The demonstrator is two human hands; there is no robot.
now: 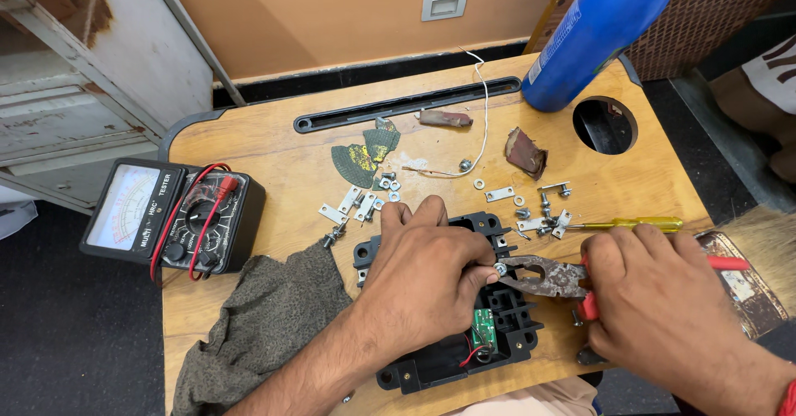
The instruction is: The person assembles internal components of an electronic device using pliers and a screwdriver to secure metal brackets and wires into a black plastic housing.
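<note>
My left hand presses down on a black plastic housing lying on the wooden desk, its fingertips pinching a small bolt with a nut. My right hand grips rusty pliers with red handles; the jaws close on that same bolt. Inside the housing a small green circuit board with red and black wires shows below my left hand.
An analog multimeter with red and black leads sits at the left, a grey cloth below it. Metal brackets, screws and washers lie scattered mid-desk. A yellow-handled screwdriver, a blue cylinder, a round desk hole and a white wire are at the right.
</note>
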